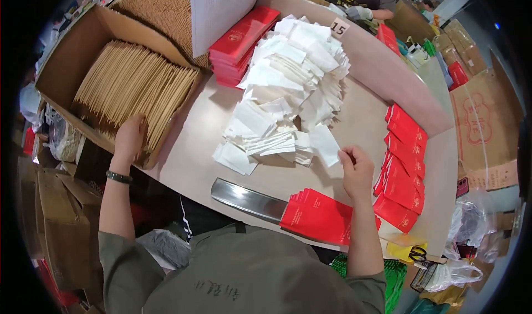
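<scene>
Pinching white rectangular paper packet (323, 143) with right hand (356, 170), to its left; holding left hand (130, 139) against thin tan upright slips (136, 86), cannot tell whether gripping. Probably picking; calls for separating one slip.

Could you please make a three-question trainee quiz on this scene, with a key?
1. Which hand reaches into the cardboard box: a) right, b) left, c) both?
2. True or false: all the red packets on the table lie in one group.
3. What colour is the flat piece pinched by the right hand?

Key:
1. b, the left hand.
2. False: they lie in separate groups.
3. White.
</scene>
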The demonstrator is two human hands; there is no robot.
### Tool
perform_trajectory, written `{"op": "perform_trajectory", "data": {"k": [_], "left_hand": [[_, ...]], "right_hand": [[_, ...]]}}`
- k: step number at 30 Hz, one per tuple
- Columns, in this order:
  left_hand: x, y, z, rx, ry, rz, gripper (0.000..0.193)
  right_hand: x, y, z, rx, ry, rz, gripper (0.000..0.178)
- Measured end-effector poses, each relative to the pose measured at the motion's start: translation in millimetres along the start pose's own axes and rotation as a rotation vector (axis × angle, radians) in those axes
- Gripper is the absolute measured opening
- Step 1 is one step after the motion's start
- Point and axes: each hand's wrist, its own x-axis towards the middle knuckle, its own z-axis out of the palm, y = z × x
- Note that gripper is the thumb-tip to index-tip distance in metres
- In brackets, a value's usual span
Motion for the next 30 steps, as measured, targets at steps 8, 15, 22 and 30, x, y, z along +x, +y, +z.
{"op": "perform_trajectory", "data": {"k": [8,15,22,30], "left_hand": [[-1.6,22.9,-13.1,0.214,-0.074,0.068,0.017],[-80.3,92.5,-9.8,-1.191,-0.213,-0.061,0.017],[-90.8,128.7,-7.4,-1.072,-0.822,0.017,0.005],[-116.0,260.0,19.1,-0.909,-0.300,0.521,0.016]], "right_hand": [[-69.7,-64.8,64.9,-0.026,-0.553,-0.190,0.007],[-99.7,-67.9,55.1,-0.061,-0.368,-0.283,0.026],[-112.1,-51.5,21.8,-0.256,-0.512,-0.404,0.028],[-107.6,-47.7,43.1,-0.168,-0.473,-0.424,0.034]]}}
